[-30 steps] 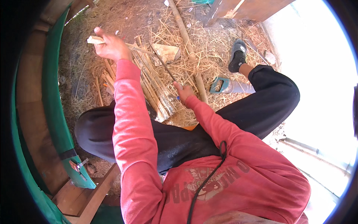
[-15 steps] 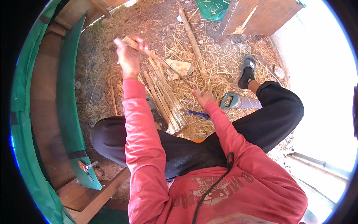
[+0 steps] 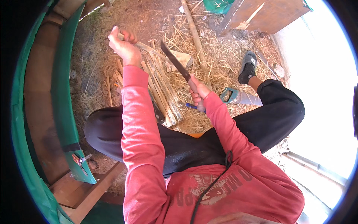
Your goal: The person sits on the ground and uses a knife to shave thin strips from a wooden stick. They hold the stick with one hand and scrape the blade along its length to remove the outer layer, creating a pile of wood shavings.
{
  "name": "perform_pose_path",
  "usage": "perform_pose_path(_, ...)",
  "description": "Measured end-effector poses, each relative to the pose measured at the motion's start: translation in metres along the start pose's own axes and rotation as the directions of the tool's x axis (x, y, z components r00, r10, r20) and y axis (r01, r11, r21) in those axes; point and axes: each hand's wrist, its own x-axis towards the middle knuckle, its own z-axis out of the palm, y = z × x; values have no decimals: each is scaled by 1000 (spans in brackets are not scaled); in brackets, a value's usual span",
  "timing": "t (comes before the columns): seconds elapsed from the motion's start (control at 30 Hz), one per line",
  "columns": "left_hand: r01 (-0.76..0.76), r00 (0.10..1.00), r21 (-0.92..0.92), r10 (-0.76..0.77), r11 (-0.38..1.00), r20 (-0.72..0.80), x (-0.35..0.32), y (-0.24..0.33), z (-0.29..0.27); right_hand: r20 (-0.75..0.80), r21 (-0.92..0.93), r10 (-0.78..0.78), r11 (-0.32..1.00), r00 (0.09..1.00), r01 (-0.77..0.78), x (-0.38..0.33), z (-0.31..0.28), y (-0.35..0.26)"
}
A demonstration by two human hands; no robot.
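Observation:
My left hand (image 3: 123, 44) is raised and closed around one end of a thin pale bamboo strip (image 3: 149, 49) that slants down to the right. My right hand (image 3: 198, 92) grips the handle of a long dark knife (image 3: 175, 61), whose blade points up and left and meets the strip near its middle. Below the strip, a bundle of split bamboo strips (image 3: 164, 99) lies on the straw-covered ground (image 3: 220, 63) beside my left knee.
A long bamboo pole (image 3: 194, 33) lies on the straw beyond the bundle. A hand saw with a teal handle (image 3: 233, 96) rests by my right leg. A green-edged wooden structure (image 3: 61, 97) curves along the left. A wooden board (image 3: 261, 15) stands at the top right.
My right hand has picked up the knife from the ground and raised its blade to the strip. My left hand has shifted right, still holding the strip.

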Motion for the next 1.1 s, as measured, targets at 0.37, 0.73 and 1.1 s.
perform_pose_path(0.37,-18,987,17,20,1000,-160,-1,7,-9,-206,-805,-719,510,664,303,30,20,50)
perform_pose_path(0.73,-13,994,-52,7,999,-110,-7,0,-1,-377,-700,-340,713,861,-25,67,-36,56)
perform_pose_path(1.1,70,997,-95,-67,993,37,-11,-15,14,-396,-485,-313,869,863,92,88,-57,67)
